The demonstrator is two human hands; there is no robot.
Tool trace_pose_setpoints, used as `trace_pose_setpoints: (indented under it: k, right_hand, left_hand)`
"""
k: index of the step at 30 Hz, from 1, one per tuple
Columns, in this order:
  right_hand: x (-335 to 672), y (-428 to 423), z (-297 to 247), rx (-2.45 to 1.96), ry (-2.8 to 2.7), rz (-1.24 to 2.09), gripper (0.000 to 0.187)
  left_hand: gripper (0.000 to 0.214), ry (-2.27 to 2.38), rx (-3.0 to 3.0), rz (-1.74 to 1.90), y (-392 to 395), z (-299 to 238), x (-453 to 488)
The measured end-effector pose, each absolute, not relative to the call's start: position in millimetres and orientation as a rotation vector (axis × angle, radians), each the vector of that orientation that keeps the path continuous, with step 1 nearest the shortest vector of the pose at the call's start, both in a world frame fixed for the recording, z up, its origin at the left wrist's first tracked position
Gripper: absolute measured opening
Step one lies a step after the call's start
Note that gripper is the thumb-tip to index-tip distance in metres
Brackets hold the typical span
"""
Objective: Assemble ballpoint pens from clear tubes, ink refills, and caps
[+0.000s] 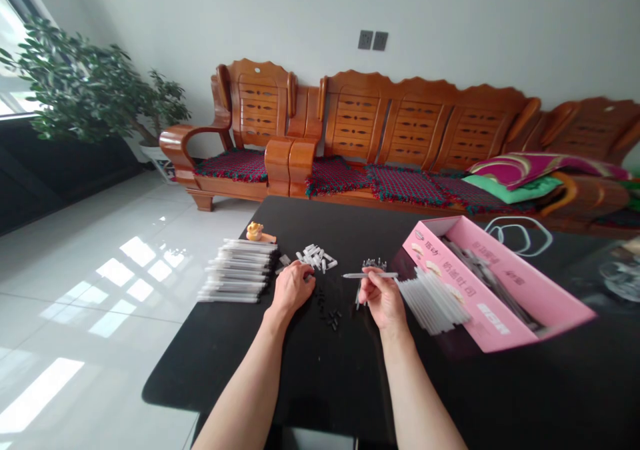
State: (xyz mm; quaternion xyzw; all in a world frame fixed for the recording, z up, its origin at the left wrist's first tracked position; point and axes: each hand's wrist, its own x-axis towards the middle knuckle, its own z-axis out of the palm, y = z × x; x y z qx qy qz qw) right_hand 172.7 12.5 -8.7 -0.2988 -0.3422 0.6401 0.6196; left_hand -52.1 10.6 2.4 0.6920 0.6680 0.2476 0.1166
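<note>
Pen (370, 275), slim and pale, lies level in the air above a black surface (310, 363), pinched near its middle by the right hand (383, 298), whose grip is closed on it with fingertips and thumb. The left hand (293, 288) rests knuckles-up on the surface, fingers curled at the edge of a heap of white caps (316, 257); whether its grip has taken one cannot be told. Small black pieces (331, 317) lie scattered between the two hands, and a cluster of metal tips (375, 263) sits just beyond the pen. To the left, a stack of pens (239, 271) is laid in neat rows, with an orange figure (257, 232) at its far corner. To the right, a sheaf of clear tubes (434, 298) leans against an open pink box (493, 320) that holds more dark parts. A white cable loop (520, 233) lies behind the box. Across the tiled floor stand a carved wooden sofa (400, 117) with woven cushions and a potted plant (85, 83) by the window.
</note>
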Motion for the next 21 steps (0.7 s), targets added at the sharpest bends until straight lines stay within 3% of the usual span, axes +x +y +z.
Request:
trace_pose_setpoints:
  k: [8,15,21]
  right_hand:
    - [171,13,-8,-0.68,-0.79,1.478,0.017]
    - [167,10,-7,-0.72,-0.853,1.48,0.019]
    - [163,6,-5,-0.735,-0.869,1.497,0.02]
  left_hand:
    - [0.006,1.802,1.865,1.083,15,-3,-52]
    - [0.038,1.019,1.093,1.344,17,0,-41]
    - [0.042,0.938,0.965,1.297,14,0,-38]
